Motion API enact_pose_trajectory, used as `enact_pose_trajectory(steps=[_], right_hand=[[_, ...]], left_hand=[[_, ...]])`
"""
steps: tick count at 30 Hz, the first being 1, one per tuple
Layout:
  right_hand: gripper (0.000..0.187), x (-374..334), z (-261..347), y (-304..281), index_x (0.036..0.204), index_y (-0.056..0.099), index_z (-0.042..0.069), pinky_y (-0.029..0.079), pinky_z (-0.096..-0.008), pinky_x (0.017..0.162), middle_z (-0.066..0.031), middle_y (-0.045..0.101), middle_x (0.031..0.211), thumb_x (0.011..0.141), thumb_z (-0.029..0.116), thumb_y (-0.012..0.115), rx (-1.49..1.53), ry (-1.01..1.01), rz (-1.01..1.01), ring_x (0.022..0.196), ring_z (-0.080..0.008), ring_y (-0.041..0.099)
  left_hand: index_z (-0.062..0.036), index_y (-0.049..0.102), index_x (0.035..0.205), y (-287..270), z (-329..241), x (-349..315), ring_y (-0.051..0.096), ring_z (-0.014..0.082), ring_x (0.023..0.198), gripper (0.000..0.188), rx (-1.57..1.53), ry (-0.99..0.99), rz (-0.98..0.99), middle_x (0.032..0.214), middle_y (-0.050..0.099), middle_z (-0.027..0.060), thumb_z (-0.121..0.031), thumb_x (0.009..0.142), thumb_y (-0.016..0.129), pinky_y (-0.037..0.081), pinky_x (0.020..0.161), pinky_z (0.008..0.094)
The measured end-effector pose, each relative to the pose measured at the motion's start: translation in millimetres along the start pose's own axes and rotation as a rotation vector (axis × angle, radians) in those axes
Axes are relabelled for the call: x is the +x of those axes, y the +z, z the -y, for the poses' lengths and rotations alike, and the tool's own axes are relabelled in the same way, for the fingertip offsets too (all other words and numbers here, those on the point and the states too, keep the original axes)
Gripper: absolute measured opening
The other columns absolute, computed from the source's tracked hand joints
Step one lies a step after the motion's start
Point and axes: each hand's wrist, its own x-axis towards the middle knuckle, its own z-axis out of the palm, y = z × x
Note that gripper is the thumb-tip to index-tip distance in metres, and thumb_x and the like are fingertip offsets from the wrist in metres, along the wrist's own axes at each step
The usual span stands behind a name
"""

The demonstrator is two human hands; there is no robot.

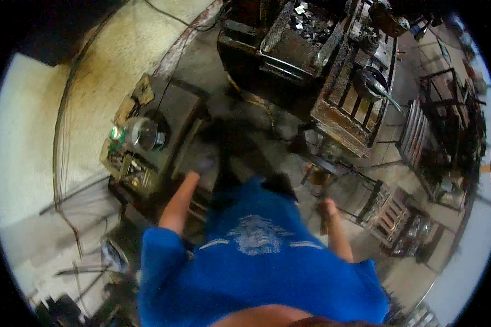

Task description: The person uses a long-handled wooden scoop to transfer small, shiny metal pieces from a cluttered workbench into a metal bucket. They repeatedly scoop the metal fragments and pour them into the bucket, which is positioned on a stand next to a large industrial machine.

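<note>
My left hand [203,164] hangs at my side, smeared by motion, with a greyish look at its end. Nearest to it is the edge of a dark bench [174,117]. On that bench stand a clear round container [142,133] and a small green-and-white container [116,132]. My right hand [327,210] is low on the other side, by a dark metal frame stand [360,191]. Its fingers are dim and blurred, so I cannot make out whether they hold anything.
Ahead is a sooty metal tray [311,24] with black and pale scraps. Beside it a grimy slatted table [346,111] bears a pan [370,83] with a long handle. Metal racks [447,114] stand at the right. A stained wall [38,125] with cables runs along the left.
</note>
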Motion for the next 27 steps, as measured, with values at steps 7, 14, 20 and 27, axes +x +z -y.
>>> enact_pose_trajectory(steps=[7,14,20,27], right_hand=[[0.031,-31.9,-23.0,158.3,0.099,0.049,-0.010,0.032,-0.0251,0.039,-0.0016,0.040,0.056,0.082,0.016,0.046,0.038,0.073,0.214,0.043,-0.0126,0.036],[0.039,78.7,-19.8,322.4,0.112,0.043,-0.002,0.041,-0.0243,0.055,-0.0016,0.045,0.073,0.078,0.017,0.052,0.174,0.155,0.817,0.061,-0.0119,0.046],[0.030,118.2,-20.3,423.4,0.101,0.052,0.006,0.047,-0.0324,0.060,-0.0051,0.054,0.081,0.078,0.026,0.053,-0.331,-0.042,0.627,0.070,-0.0183,0.055],[0.034,423.4,81.4,353.0,0.096,0.056,0.007,0.045,-0.0383,0.070,-0.0101,0.057,0.091,0.079,0.035,0.050,-1.450,-0.582,-0.263,0.080,-0.0230,0.055]], left_hand=[[-0.0099,0.059,0.100,-87.5,-8.2,90.2,0.054,0.0272,0.092,0.028,0.202,0.236,-0.204,0.099,0.060,0.0106,-0.026,0.082,0.045,0.038,0.089,0.0366],[-0.0083,0.055,0.106,40.0,-9.9,125.5,0.054,0.0188,0.083,0.031,-1.031,0.011,0.070,0.097,0.058,0.0062,-0.025,0.080,0.058,0.044,0.075,0.0324],[-0.0037,0.054,0.105,118.7,28.4,174.1,0.056,0.0192,0.081,0.027,-1.754,-0.292,0.195,0.089,0.059,0.0075,-0.017,0.081,0.056,0.046,0.073,0.0302],[-0.0047,0.055,0.094,148.5,87.9,246.7,0.054,0.0188,0.072,0.017,-1.980,0.068,0.050,0.080,0.055,0.0044,-0.010,0.079,0.059,0.047,0.061,0.0328]])
